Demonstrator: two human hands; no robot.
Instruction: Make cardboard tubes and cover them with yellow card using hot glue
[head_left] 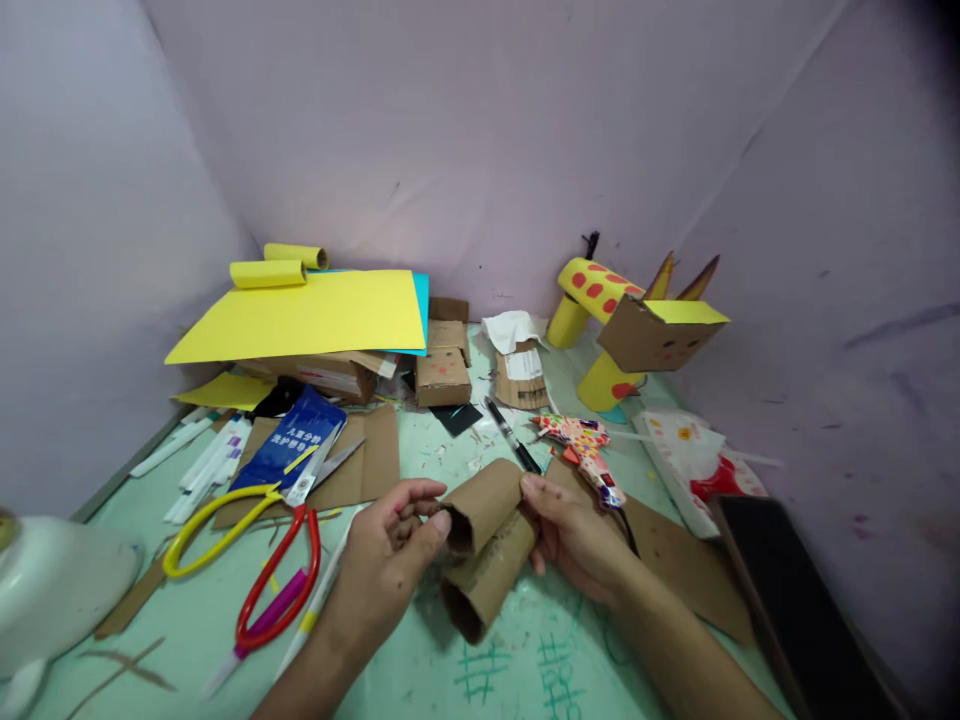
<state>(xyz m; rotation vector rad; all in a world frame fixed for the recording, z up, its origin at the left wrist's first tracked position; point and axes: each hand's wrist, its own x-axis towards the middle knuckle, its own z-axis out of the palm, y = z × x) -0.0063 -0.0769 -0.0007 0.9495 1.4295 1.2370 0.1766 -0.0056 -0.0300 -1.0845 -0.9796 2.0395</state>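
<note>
Two brown cardboard tubes lie side by side above the front of the table: the upper tube (pixel 487 500) rests against the lower tube (pixel 491 580), their open ends turned toward me. My right hand (pixel 566 525) grips their far right end, thumb on top, its other fingers partly hidden behind. At the upper tube's near opening, my left hand (pixel 397 535) pinches the rim between thumb and forefinger, the other fingers curled. Just beyond the tubes lies a black marker (pixel 514 437). A flower-patterned glue gun (pixel 581 450) rests to the right of it.
Red-and-yellow-handled scissors (pixel 296 530), a blue packet (pixel 289 440) and several white markers (pixel 210 460) lie left. Yellow sheets (pixel 315 315) cover a box at the back. A cardboard giraffe (pixel 622 330) stands back right. A phone-like dark slab (pixel 795 600) sits at right.
</note>
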